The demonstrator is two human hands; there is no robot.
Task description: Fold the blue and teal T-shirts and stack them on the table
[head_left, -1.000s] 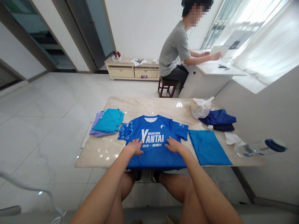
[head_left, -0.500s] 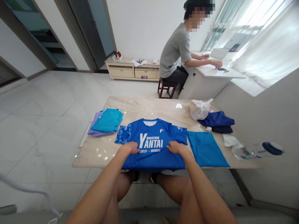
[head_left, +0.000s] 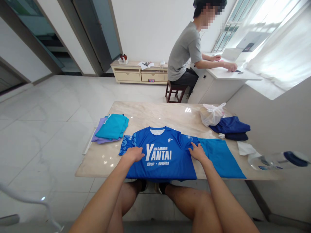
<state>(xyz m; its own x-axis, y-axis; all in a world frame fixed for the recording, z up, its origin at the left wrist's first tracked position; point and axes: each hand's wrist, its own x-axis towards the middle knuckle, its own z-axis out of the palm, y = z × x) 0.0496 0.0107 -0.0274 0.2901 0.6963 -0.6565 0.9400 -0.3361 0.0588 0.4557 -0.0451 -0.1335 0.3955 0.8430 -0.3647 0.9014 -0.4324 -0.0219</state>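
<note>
A blue short-sleeved T-shirt [head_left: 157,171] with white "Yantai Marathon" lettering lies front up and spread on the marble-look table [head_left: 145,111]. Its lower edge reaches the table's near edge. My left hand [head_left: 134,155] rests on the shirt's left side, beside the lettering, fingers stretched out over the cloth. On the other side, my right hand [head_left: 198,152] touches the shirt near the right sleeve, with its fingers apart. Just right of the shirt lies a folded teal-blue cloth [head_left: 222,158], partly under the sleeve.
Folded teal and purple clothes [head_left: 113,126] are stacked at the left. At the right are a white plastic bag [head_left: 212,115], dark blue clothes [head_left: 230,127], tissue [head_left: 245,149] and a clear bottle [head_left: 272,160]. Beyond, a person [head_left: 186,51] sits at a white desk [head_left: 233,75].
My right hand has moved right and slightly up, from beside the lettering to near the right sleeve. My left hand stays on the shirt's left side. The view has shifted slightly.
</note>
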